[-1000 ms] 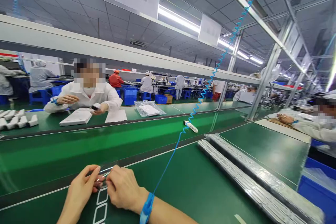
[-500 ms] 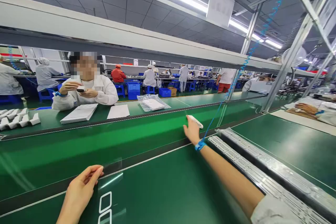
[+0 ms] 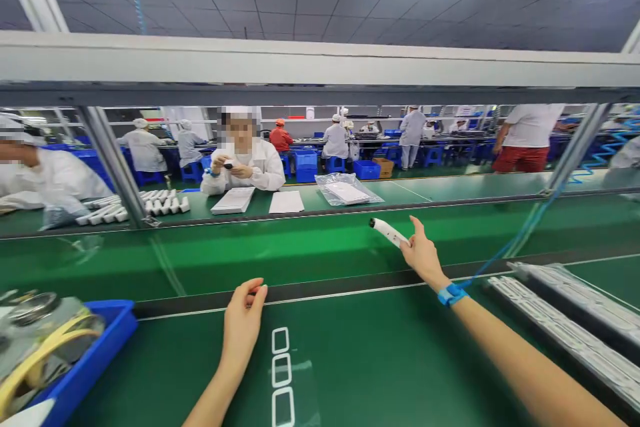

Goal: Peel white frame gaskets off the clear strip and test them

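Observation:
My right hand (image 3: 423, 252) reaches over the green belt, its index finger stretched upward. Its thumb side grips the near end of a slim white handheld device (image 3: 389, 232) with a black tip pointing left. Some of the gripping fingers are hidden. A blue wrist strap (image 3: 453, 293) with a cord is on that wrist. My left hand (image 3: 243, 313) hovers at the near edge of the belt, fingers curled and thumb close to the index finger, with nothing visible in it. To its right on the green table lies a clear film with white rounded frames (image 3: 281, 370).
A blue bin (image 3: 113, 327) with metal parts and yellow material stands at left. Long silvery trays (image 3: 565, 327) lie at right. Across the belt (image 3: 310, 243), a co-worker (image 3: 245, 163) handles a small item, near papers (image 3: 287, 202) and a plastic bag (image 3: 347, 189). Metal posts rise beyond the belt.
My view has turned left, bringing the blue bin into sight. The white device, partly behind my right hand before, now sticks out to its left. My left hand has moved away from the film.

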The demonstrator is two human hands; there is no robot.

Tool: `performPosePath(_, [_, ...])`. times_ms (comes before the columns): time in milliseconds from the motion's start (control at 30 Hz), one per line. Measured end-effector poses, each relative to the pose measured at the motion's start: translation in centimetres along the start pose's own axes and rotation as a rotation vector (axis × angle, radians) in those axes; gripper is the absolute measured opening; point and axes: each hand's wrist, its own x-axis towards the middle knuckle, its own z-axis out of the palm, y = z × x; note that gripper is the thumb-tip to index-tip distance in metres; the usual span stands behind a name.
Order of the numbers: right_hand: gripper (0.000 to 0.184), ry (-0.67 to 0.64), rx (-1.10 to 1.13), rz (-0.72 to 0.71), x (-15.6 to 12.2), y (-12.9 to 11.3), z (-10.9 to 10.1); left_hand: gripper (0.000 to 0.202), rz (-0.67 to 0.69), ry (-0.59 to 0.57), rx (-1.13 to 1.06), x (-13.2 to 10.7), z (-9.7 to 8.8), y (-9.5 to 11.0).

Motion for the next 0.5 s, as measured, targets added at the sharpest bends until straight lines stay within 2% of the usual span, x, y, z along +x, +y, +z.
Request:
performPosePath(33, [0.067, -0.018, 0.055, -0.095, -1.6, -1.9, 0.2, 0.06, 0.008, -0.017, -0.017, -0.7, 0.1, 0.4])
performPosePath(100, [0.066, -0.036, 0.21, -0.373, -5.8, -5.8, 0.5, 0.057, -0.026, -0.079, -0.085, -2.4, 0.4, 1.2])
performPosePath(167, [0.062, -0.027, 0.327, -0.66, -10.9, -9.6, 0.2, 0.052, -0.181, -0.155, -0.262, -4.2, 0.4, 2.0])
performPosePath(233, [0.056, 0.003, 0.36, -1.016, -16.3, -12.9, -0.4, 0.043, -0.375, -0.202, -0.528, -6.0, 0.0, 2.8])
performPosePath(300, [0.051, -0.034, 0.317, -1.335, -21.0, -15.5, -1.1, 0.031, -0.511, -0.131, -0.722, -7.7, -1.6, 3.5])
performPosePath(333, [0.046, -0.015, 0.336, -1.426, -22.9, -16.4, -1.4, 0.025, -0.548, -0.06, -0.771, -8.4, -3.0, 3.7])
performPosePath(400, [0.037, -0.011, 0.471, -1.454, -25.5, -17.5, -1.6, 0.016, -0.611, 0.067, -0.812, -9.9, -7.1, 3.3])
performPosePath(433, [0.035, -0.004, 0.576, -1.396, -26.2, -17.7, -1.4, 0.017, -0.621, 0.093, -0.825, -10.8, -9.8, 2.6])
performPosePath(500, [0.03, -0.003, 0.777, -1.183, -26.3, -17.5, -0.4, 0.029, -0.64, 0.116, -0.837, -12.6, -16.0, 0.3])
